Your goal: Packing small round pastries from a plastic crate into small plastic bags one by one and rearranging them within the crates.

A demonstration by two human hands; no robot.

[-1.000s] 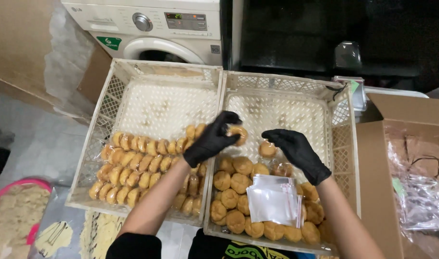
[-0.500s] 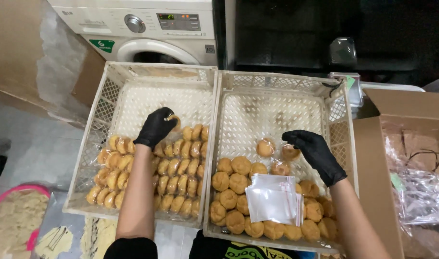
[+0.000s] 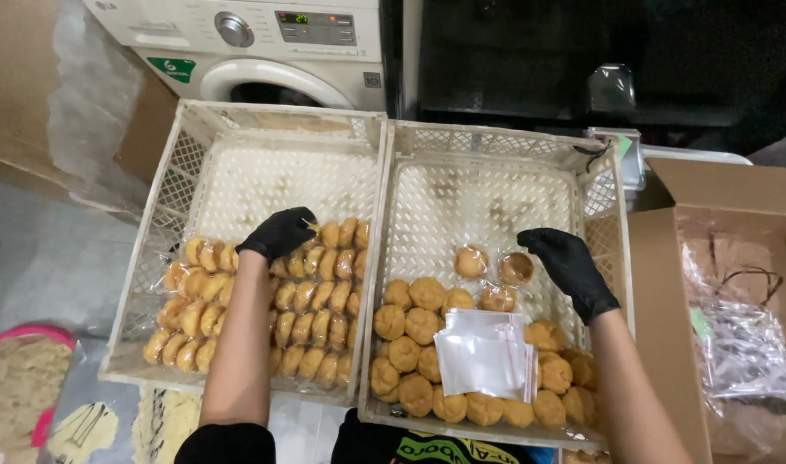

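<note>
Two white perforated plastic crates sit side by side in front of a white front-loading washing machine (image 3: 264, 51). The left hand (image 3: 278, 232), in a black glove, rests in the left crate (image 3: 186, 155) with its fingers curled down onto the back row of bagged round pastries (image 3: 324, 258), pinching one at the tips. These pastries stand on edge in tight rows filling the near half of that crate. The right hand (image 3: 569, 262), also gloved in black, hovers in the right crate (image 3: 487, 142), fingers loosely bent and holding nothing, just beside two loose pastries (image 3: 494, 266). Nearer the person, more unwrapped golden pastries (image 3: 410, 335) lie flat, with a stack of small clear zip bags (image 3: 483, 352) resting on top of them. An open cardboard box (image 3: 719, 258) with plastic inside stands to the right.
</note>
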